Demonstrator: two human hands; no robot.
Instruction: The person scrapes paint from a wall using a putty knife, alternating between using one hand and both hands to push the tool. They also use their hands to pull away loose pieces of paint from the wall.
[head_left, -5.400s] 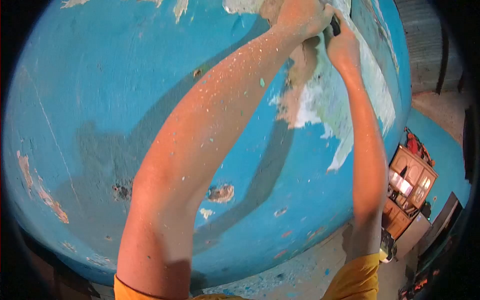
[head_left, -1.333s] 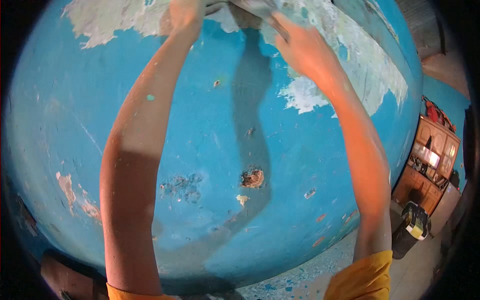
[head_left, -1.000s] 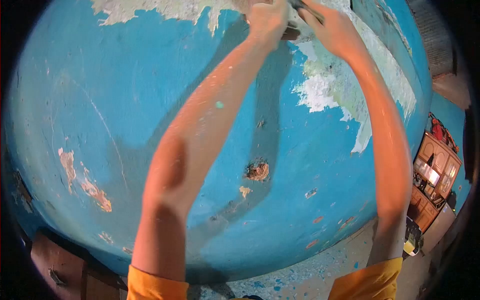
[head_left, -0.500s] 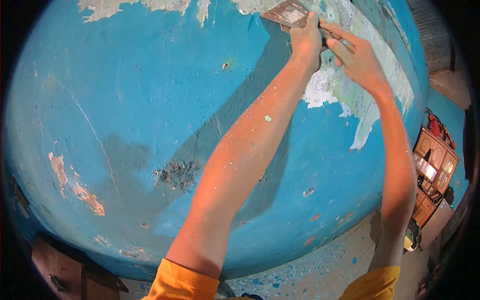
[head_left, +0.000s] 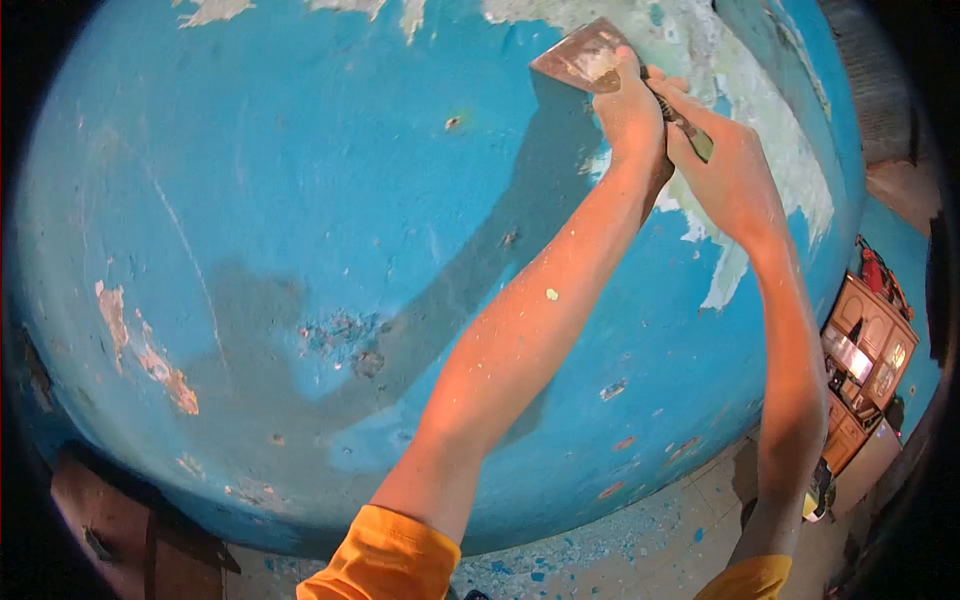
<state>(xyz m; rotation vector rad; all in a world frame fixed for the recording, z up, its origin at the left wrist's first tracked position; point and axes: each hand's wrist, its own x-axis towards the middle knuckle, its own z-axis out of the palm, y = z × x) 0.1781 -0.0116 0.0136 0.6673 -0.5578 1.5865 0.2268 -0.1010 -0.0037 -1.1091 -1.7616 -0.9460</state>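
Note:
A scraper with a wide, stained blade [head_left: 582, 58] lies against the blue wall [head_left: 350, 190] at the top, along the edge of a pale bare patch [head_left: 735, 110]. My left hand [head_left: 632, 115] is closed round the scraper near its blade, thumb pointing up onto the metal. Just to the right, my right hand [head_left: 722, 165] grips the handle, whose greenish end shows between thumb and fingers. Flecks of paint stick to my left forearm. Both arms cast a dark shadow on the wall.
Paint chips [head_left: 590, 545] litter the tiled floor below the wall. A wooden cabinet [head_left: 870, 330] stands at the far right. Brown furniture [head_left: 105, 515] is at the lower left. Smaller chipped spots mark the lower wall.
Both hands and the scraper have moved down and slightly right in view. The blade is tilted differently, and more of the handle end shows by my right hand.

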